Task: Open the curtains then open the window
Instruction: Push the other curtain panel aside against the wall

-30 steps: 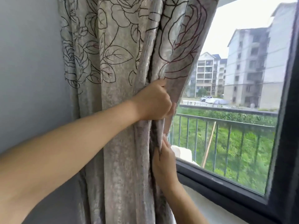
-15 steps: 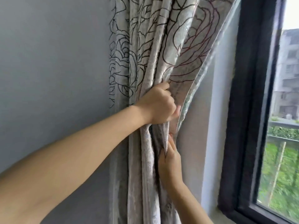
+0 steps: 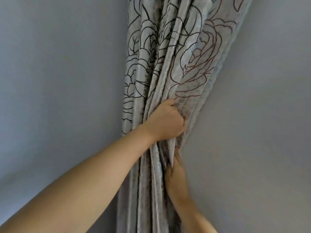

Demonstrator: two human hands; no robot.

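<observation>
Curtain (image 3: 170, 68): grey-beige fabric with outlined rose pattern, gathered into a tight bundle of vertical folds against the grey wall (image 3: 58, 81). Wall visible on both sides of the curtain. Window not in view.

Left hand (image 3: 165, 121): closed in a fist around the bundled folds at mid-height of the curtain, forearm reaching in from lower left. Fabric fanning out wider above this grip, narrowing to it.

Right hand (image 3: 175, 175): directly below the left hand, on the curtain's right edge, fingers (image 3: 176, 159) pinched onto the edge fold. Forearm entering from the bottom, to the right of the curtain.
</observation>
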